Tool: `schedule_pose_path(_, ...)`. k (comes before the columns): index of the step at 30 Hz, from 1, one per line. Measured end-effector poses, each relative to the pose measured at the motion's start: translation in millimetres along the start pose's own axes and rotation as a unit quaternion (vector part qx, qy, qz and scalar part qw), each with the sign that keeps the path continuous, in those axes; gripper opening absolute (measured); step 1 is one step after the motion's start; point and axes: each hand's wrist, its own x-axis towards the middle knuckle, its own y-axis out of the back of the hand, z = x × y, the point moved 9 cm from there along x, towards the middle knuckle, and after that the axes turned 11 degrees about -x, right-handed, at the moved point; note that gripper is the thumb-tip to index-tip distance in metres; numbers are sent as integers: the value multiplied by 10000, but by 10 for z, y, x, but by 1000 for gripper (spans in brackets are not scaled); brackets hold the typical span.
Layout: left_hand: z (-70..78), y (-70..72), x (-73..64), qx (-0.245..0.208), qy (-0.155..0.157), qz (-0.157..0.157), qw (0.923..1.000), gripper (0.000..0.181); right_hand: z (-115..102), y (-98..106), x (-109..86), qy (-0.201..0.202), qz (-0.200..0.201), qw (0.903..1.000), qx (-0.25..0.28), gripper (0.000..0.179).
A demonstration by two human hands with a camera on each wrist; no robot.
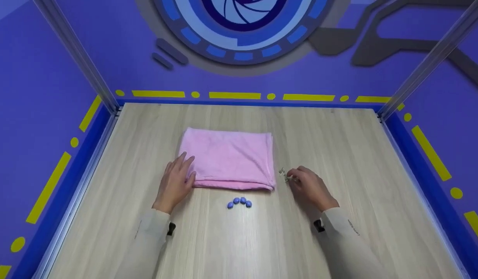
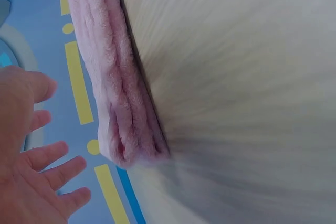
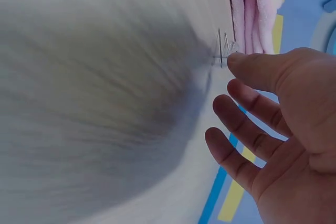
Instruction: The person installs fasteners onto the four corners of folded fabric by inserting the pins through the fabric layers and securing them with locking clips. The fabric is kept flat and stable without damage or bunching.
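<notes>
A folded pink towel (image 1: 229, 159) lies on the wooden table. My left hand (image 1: 175, 182) is at its left edge, fingers extended over the near left corner in the head view. In the left wrist view its fingers (image 2: 47, 156) are spread and hold nothing. Just right of the towel, my right hand (image 1: 308, 186) pinches at a little cluster of thin metal pins (image 1: 283, 174). Its thumb tip overlaps the pins (image 3: 221, 51) in the right wrist view; the index fingertip is hidden, the other fingers loosely bent.
Several small blue pebble-like pieces (image 1: 242, 200) sit in an arc between the forearms, near the towel's front edge. Purple panels with yellow marks (image 1: 235, 95) bound the wooden table (image 1: 339, 135) at the back and sides.
</notes>
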Motion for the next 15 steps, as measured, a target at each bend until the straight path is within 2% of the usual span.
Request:
schedule_pose_path(3, 16, -39, 34, -67, -57, -29, 10000, 44, -27, -29, 24, 105, -18, 9999, -2, 12)
schedule_pose_path(6, 110, -116, 118, -175, -313, -148, 9992, 37, -26, -50, 37, 163, -71, 9998, -68, 12)
schedule_pose_path(11, 376, -350, 324, -365, -658, -676, 9949, 28, -32, -61, 40, 298, -27, 9994, -156, 11)
schedule_pose_path(15, 644, -585, 494, -554, -858, -1095, 9887, 25, -49, -77, 35, 349, 4, 9994, -90, 10)
